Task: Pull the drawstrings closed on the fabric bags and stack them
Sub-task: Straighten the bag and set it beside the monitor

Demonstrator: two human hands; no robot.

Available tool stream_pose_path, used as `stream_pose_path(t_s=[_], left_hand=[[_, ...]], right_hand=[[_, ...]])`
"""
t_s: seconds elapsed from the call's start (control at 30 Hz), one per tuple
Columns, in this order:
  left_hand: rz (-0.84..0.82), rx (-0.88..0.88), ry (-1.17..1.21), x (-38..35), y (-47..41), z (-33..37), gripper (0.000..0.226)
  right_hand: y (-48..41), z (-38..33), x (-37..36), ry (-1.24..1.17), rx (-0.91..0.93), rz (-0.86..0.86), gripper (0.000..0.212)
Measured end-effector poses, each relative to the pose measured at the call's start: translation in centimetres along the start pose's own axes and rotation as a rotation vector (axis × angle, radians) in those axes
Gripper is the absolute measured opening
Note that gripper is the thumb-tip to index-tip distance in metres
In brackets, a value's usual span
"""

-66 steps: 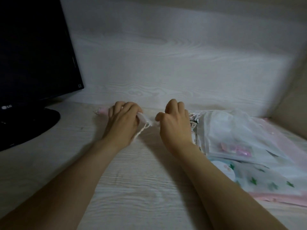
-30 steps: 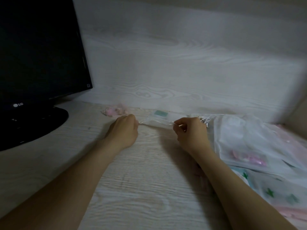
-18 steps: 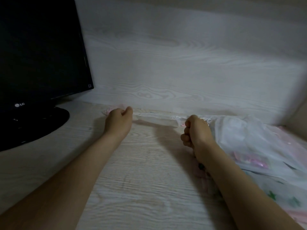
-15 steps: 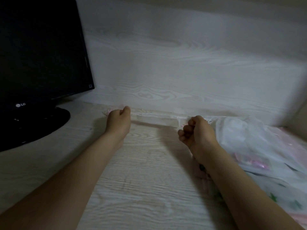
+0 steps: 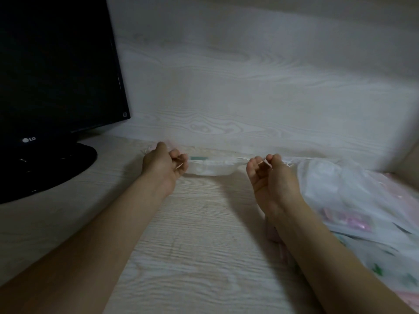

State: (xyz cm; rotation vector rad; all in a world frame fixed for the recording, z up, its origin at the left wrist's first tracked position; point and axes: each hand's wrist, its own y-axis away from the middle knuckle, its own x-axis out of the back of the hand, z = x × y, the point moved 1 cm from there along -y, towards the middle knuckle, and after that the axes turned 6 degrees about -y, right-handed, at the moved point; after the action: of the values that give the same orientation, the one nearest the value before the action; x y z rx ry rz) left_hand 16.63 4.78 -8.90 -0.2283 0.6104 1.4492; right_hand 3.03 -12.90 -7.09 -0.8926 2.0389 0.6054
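Far left: black flat monitor [image 5: 56,71] on its round foot, not involved.

Left hand [image 5: 164,165]: fingers curled into the palm, clamped on one end of the white drawstring [image 5: 242,162]. Half a second ago it showed knuckles up; the wrist has now rolled so the curled fingertips face the camera.

Centre: small white fabric bag [image 5: 210,167], slung between the two hands at the back of the pale wood-grain desk [image 5: 192,234], close to the wall panel. Two seconds ago the hands were almost touching, and they have since drawn well apart. The bag's top edge now reads as a bunched, puckered strip, with a teal label [image 5: 199,158] showing.

Right hand [image 5: 272,177]: also rolled palm-up, fingers curled, thumb and forefinger pinching the other cord end.

Far right: heap of translucent white and pink fabric bags [image 5: 353,191], just beside the right wrist.

Judgement: the mouth looks nearly or fully cinched. This bag is about ready to stack, and many remain.
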Motion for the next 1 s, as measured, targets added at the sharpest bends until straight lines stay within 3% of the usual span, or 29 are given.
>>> stream_pose_path(t_s=[0.17,0.37,0.5,0.63,0.83,1.0], left_hand=[[0.070,-0.135,-0.252,0.3,-0.8,0.4,0.032],[0.087,-0.449,-0.559,0.1,0.1,0.5,0.031],[-0.106,-0.696,-0.935,0.1,2.2,-0.2,0.025],[-0.337,-0.963,-1.346,0.1,3.3,-1.5,0.021],[-0.509,-1.053,-1.450,0.2,3.0,-1.5,0.023],[-0.569,-1.036,-1.540,0.4,2.8,-1.1,0.030]], right_hand=[[-0.7,0.0,0.9,0.201,0.126,0.108,0.026],[-0.1,-0.4,0.7,0.387,0.330,0.152,0.025],[0.6,-0.7,1.2,0.765,0.465,0.019,0.013],[1.2,-0.8,0.7,1.027,0.431,-0.138,0.030],[1.3,-0.5,1.0,1.713,0.672,-0.491,0.046],[0.7,0.2,1.8,1.927,0.723,-0.650,0.040]])
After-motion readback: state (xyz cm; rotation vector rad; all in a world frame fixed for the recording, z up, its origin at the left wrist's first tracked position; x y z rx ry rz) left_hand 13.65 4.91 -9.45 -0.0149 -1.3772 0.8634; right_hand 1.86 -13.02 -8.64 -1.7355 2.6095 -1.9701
